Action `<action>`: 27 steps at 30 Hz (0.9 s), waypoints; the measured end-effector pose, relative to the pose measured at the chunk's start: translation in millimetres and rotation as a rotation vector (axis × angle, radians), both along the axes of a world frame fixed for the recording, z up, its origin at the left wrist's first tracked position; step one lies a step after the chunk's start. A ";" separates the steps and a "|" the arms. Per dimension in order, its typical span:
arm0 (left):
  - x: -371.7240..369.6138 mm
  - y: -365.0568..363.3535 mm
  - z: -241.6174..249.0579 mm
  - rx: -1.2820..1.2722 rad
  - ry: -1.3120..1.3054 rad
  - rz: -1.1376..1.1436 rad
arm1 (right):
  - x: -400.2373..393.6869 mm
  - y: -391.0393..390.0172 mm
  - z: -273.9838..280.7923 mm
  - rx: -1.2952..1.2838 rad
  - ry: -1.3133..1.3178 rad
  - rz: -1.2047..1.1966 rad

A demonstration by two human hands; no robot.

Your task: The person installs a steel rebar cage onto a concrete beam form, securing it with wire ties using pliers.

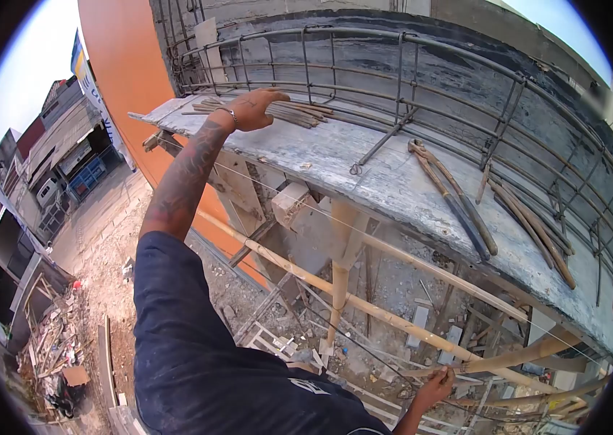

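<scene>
My left hand [252, 110] is stretched out flat over a bundle of short steel rods [299, 113] at the far left end of the grey board [386, 181]. Its fingers point to the right, beside the rebar cage [306, 67]. Low at the right, my right hand [433, 390] has its fingers curled together, overlapping a bamboo pole [498, 362]; what they hold, if anything, I cannot tell. A pair of pincers [459, 199] lies on the board, jaws toward the cage. Farther right rest several rusty rods [535, 228].
Bamboo poles [288, 267] cross below the board, and a thin string [328, 212] runs along its front edge. Rubble ground [386, 326] lies far beneath. An orange wall [122, 61] stands at the left. Behind the cage runs a dark concrete face [451, 87].
</scene>
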State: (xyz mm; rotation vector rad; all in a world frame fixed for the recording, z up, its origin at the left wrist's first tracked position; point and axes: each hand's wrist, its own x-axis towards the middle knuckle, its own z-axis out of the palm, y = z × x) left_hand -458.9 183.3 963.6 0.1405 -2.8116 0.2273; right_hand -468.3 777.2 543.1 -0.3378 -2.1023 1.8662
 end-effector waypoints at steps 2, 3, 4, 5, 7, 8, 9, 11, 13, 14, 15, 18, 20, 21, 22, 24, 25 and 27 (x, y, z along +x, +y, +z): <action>-11.3 -21.4 -12.6 0.026 -0.064 -0.061 | 2.2 -21.2 7.5 0.017 0.041 0.026; -17.2 -31.7 -14.0 0.020 -0.060 -0.076 | 4.7 -31.5 5.4 0.013 0.045 0.011; -20.8 -29.8 -13.8 0.073 -0.097 -0.117 | 8.8 -39.2 0.8 -0.010 0.061 0.005; -25.6 -31.1 -14.2 0.128 -0.134 -0.159 | 12.7 -48.9 -1.3 -0.031 0.078 -0.001; -34.6 -43.4 -16.2 0.204 -0.157 -0.216 | 26.2 -72.8 -4.5 -0.023 0.057 -0.057; -37.5 -49.2 -16.1 0.188 -0.138 -0.230 | 34.7 -85.5 -6.4 -0.016 0.032 -0.097; -39.6 -53.6 -16.5 0.174 -0.120 -0.245 | 43.2 -97.3 -8.6 -0.011 0.029 -0.115; -42.1 -58.2 -17.0 0.179 -0.120 -0.257 | 59.9 -121.9 -15.1 0.050 0.013 -0.086; -46.6 -61.3 -16.8 0.052 -0.119 -0.242 | 70.7 -148.0 -25.2 0.077 0.059 -0.155; -48.2 -66.4 -21.4 0.054 -0.123 -0.260 | 76.5 -157.0 -28.5 0.001 0.036 -0.147; -49.2 -73.2 -26.5 0.022 -0.061 -0.328 | 82.0 -164.4 -30.6 -0.075 0.017 -0.140; -54.7 -93.1 -35.4 0.078 0.001 -0.476 | 94.0 -182.6 -30.3 -0.022 0.043 -0.130; -45.1 -85.3 -25.3 0.172 -0.071 -0.498 | 97.1 -191.0 -36.2 -0.024 0.059 -0.103; -44.0 -85.4 -25.7 0.176 -0.073 -0.509 | 97.8 -193.7 -36.2 -0.020 0.057 -0.113; -43.5 -86.2 -26.9 0.158 -0.073 -0.512 | 98.7 -197.1 -33.5 -0.041 0.054 -0.106; -41.6 -86.0 -27.4 0.139 -0.070 -0.519 | 99.3 -204.1 -25.7 -0.064 0.055 -0.097; -40.7 -83.6 -27.0 0.099 -0.049 -0.559 | 99.3 -206.1 -22.2 -0.065 0.057 -0.102; -37.6 -81.2 -24.5 0.051 -0.028 -0.602 | 99.7 -210.8 -18.6 -0.023 0.041 -0.148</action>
